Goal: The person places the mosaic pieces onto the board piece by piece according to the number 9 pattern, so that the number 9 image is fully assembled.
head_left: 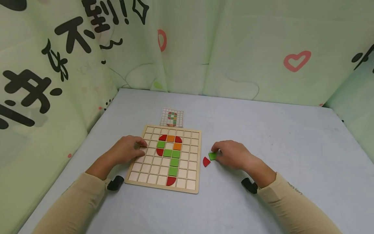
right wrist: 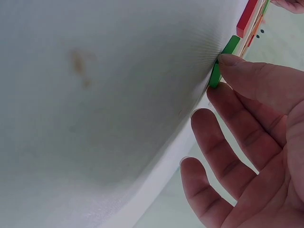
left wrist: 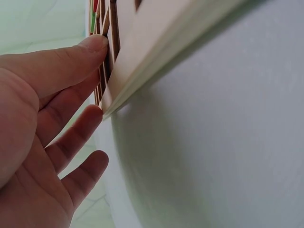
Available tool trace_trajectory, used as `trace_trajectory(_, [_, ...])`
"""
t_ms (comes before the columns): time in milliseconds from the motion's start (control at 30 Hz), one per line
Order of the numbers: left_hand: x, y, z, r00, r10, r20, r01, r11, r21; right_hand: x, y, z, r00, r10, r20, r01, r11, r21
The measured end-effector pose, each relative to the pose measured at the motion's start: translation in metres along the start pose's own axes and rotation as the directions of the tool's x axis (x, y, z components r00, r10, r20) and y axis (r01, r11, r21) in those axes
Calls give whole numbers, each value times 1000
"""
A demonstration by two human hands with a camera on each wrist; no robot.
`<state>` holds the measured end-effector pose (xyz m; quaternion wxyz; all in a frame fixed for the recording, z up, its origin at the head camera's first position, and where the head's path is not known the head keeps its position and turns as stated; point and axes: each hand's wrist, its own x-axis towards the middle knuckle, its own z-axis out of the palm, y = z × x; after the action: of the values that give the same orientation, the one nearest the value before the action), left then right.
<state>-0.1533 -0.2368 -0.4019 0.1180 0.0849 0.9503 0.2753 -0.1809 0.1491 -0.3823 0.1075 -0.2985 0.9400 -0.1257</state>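
A wooden grid board [head_left: 189, 188] lies on the table, with red quarter-circle, orange and green square tiles forming a 9-like shape. My left hand [head_left: 125, 150] rests at its left edge, the thumb [left wrist: 95, 43] touching the grid and the other fingers loosely extended. To the board's right, my right hand [head_left: 232, 154] pinches a green square tile [head_left: 212, 156] at the table surface, between thumb [right wrist: 232, 60] and fingers. A loose red quarter-circle tile [head_left: 206, 162] lies just left of the green one. Behind the board is a pattern card [head_left: 180, 117] with a similar coloured figure.
The pale table [head_left: 277, 139] extends well to the right of the board. A light green curtain [head_left: 248, 48] with dark characters and hearts encloses its back and sides. Black wrist devices [head_left: 249, 186] sit at both cuffs.
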Motion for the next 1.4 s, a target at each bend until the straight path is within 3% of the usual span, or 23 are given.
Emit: trace_trajectory(1400, [4, 1, 3, 999, -22, -50, 23, 1000, 8, 3, 0, -1, 1000, 10, -2, -10, 1000, -22])
